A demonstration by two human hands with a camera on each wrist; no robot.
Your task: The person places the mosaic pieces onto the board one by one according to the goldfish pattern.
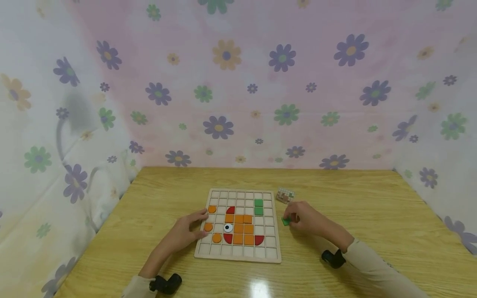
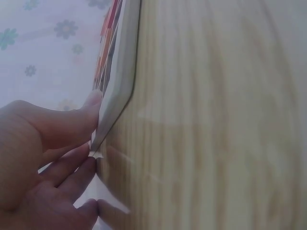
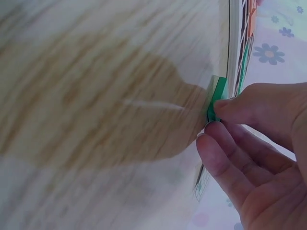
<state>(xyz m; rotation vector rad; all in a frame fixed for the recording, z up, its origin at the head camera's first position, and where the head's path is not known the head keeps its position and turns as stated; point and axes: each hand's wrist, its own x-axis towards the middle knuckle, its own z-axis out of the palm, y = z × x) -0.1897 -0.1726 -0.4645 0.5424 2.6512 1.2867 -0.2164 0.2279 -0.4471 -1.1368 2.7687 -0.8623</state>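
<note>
A square wooden grid board (image 1: 238, 253) lies on the table, with colored tiles in some of its cells. Against the board's left edge rests my left hand (image 1: 182, 232), thumb and fingers apart and touching the rim; in the left wrist view the thumb (image 2: 72, 125) lies at the board's edge. To the right of the board, my right hand (image 1: 306, 218) pinches a small green tile (image 1: 285, 222) close to the tabletop. The right wrist view shows that green tile (image 3: 218, 96) tilted between thumb and fingers, partly hidden by the thumb.
Orange squares (image 1: 239, 229), orange discs (image 1: 217, 238), red quarter-round tiles (image 1: 259, 240), a white eye disc (image 1: 228, 228) and two green squares (image 1: 258, 203) sit on the board. A small patterned card (image 1: 285, 195) lies beyond my right hand. Flowered cloth (image 1: 238, 95) surrounds the wooden table (image 1: 167, 186).
</note>
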